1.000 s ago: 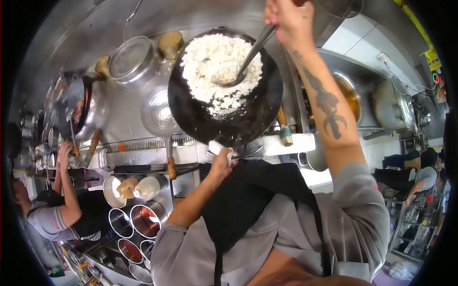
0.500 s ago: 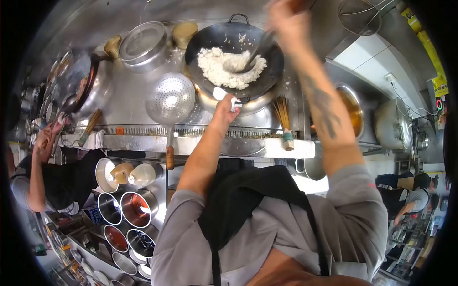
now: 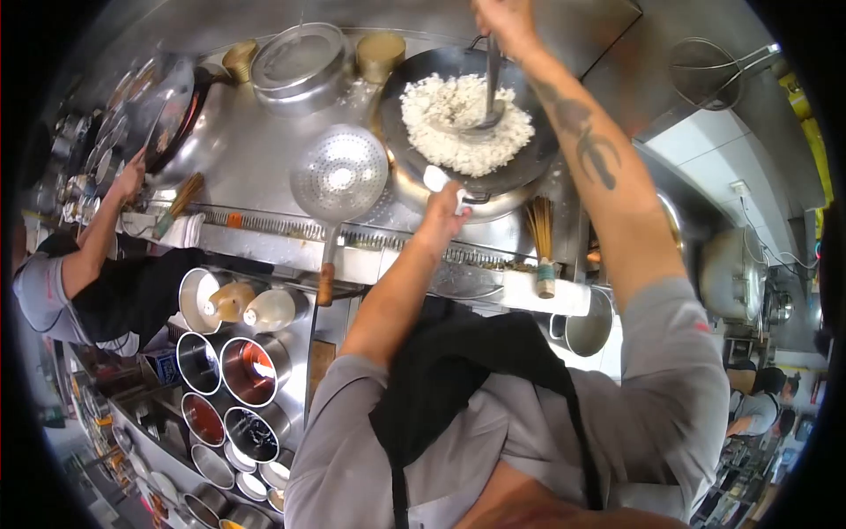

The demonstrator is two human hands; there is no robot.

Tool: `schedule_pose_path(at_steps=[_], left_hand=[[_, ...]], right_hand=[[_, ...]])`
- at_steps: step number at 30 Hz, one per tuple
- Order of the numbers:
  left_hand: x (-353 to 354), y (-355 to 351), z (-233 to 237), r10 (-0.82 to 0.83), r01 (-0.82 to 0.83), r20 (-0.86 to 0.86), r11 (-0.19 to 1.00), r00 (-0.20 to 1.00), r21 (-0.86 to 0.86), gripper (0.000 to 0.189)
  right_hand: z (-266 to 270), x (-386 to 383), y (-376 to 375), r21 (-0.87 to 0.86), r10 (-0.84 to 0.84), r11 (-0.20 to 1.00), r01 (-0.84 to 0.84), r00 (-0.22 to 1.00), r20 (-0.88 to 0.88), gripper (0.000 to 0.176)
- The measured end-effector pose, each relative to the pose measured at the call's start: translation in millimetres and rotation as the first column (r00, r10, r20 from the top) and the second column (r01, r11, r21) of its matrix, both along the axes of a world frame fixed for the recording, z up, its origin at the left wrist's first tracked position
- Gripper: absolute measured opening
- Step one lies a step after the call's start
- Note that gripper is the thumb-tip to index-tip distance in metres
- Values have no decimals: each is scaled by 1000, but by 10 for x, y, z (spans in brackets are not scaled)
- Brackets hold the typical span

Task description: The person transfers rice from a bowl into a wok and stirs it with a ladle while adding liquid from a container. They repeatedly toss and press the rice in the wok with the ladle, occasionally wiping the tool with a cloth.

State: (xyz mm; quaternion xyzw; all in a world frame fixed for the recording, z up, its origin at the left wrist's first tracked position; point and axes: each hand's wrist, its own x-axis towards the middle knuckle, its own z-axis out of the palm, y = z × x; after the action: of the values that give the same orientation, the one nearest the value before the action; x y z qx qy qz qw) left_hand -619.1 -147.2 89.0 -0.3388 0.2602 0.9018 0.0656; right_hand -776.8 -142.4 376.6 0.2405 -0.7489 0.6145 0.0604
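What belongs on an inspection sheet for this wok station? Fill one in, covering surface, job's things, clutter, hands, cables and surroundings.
Surface: steel stove top, crowded with tools.
Job's things: black wok holding white rice; ladle bowl down in the rice.
Clutter: perforated skimmer, bamboo brush, lidded pot, round seasoning tins below the ledge.
Hands: left hand grips the wok's cloth-wrapped handle; right hand grips the ladle.
Cables: thin wire on the right wall.
Surroundings: a co-worker at the left.
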Motion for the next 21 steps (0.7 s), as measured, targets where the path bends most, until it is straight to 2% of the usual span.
schedule_pose_path(at_steps=[1,2,4,6,7,10,11,12,14,15,18,20,21], left_hand=[[-44,-9,-80,-2,1,3,1000,1000,28,13],[-55,-3,-57,-3,3,12,1000,1000,23,13],[-43,10,-12,-5,5,34,1000,999,7,13],[47,46,35,18,-18,95,1000,995,6,14],[-32,37,94,32,-33,102,999,994,2,15],[-40,60,-34,2,-2,13,1000,1000,12,13],[-33,71,-27,1,-1,18,1000,1000,10,13],[-22,65,26,1,-1,22,1000,1000,5,13],[7,78,51,5,-5,38,1000,999,2,13],[-28,75,41,7,-7,43,1000,999,2,13],[-68,50,-46,-9,9,0,1000,1000,5,13],[-47,29,-78,-35,35,-8,999,999,35,13],[-56,22,-67,-59,59,24,998,998,19,13]], right_hand=[[95,9,-15,-120,48,991,-55,997,-55,19],[277,171,9,-145,42,988,-55,995,-91,20],[194,221,11,-355,189,914,-195,981,-54,22],[-227,46,-239,-129,150,980,-152,988,-20,23],[-40,92,-269,41,167,984,-174,977,130,20],[300,488,-226,57,355,935,-351,919,-168,18],[535,872,-97,80,223,971,-223,975,9,20],[277,749,-103,25,189,982,-187,977,-102,20],[-567,277,-111,-104,87,986,-127,942,-325,22],[-698,30,-126,-150,72,983,-106,973,-220,18],[11,92,42,-68,156,986,-152,986,65,16],[-142,-261,380,-166,414,892,-420,907,-70,30],[-185,-98,453,-178,392,900,-397,918,-60,26]])
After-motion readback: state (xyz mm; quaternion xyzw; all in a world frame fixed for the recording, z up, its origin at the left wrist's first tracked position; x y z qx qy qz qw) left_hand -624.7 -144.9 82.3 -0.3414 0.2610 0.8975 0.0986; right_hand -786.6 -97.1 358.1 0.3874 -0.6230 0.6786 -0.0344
